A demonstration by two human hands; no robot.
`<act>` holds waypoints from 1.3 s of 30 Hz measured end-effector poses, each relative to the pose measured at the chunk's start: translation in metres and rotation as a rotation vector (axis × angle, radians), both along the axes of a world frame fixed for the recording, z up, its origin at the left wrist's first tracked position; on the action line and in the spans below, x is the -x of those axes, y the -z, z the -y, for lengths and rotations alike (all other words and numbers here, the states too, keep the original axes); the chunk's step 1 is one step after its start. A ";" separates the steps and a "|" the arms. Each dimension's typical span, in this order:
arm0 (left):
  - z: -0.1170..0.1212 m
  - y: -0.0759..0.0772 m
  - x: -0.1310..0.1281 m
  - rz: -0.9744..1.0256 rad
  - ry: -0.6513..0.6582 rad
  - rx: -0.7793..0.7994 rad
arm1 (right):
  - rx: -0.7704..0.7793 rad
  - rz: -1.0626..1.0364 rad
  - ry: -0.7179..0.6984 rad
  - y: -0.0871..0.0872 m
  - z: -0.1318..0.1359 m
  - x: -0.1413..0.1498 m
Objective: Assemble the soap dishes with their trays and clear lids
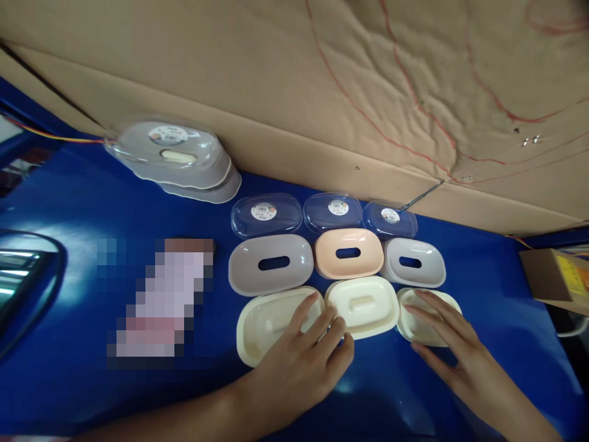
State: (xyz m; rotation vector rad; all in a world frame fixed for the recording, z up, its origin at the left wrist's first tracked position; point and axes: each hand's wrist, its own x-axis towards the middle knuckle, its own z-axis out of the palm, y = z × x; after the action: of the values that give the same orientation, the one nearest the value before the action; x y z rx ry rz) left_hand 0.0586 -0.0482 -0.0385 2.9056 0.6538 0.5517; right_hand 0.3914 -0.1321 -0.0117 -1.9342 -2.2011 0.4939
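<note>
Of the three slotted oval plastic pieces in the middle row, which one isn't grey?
The slotted peach oval plastic piece, at that row's centre: it alone is peach, flanked by the grey left-hand piece and grey right-hand piece.

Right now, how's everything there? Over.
Left hand by left cream tray and middle cream tray, grip unclear. Right hand open over right cream tray. Hands partly hide trays.

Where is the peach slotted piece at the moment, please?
In the head view, the peach slotted piece sits right of centre, between the left grey piece and the right grey piece, behind the middle cream tray.
</note>
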 end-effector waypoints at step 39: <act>-0.076 -0.017 0.066 -0.067 -0.451 0.021 | -0.369 -0.265 -0.606 0.014 -0.042 0.144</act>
State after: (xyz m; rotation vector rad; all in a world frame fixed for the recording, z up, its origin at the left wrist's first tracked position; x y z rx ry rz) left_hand -0.0070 0.0279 -0.0215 2.7670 1.3291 0.4845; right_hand 0.2476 -0.0906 -0.0254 -0.9507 -2.4504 0.3549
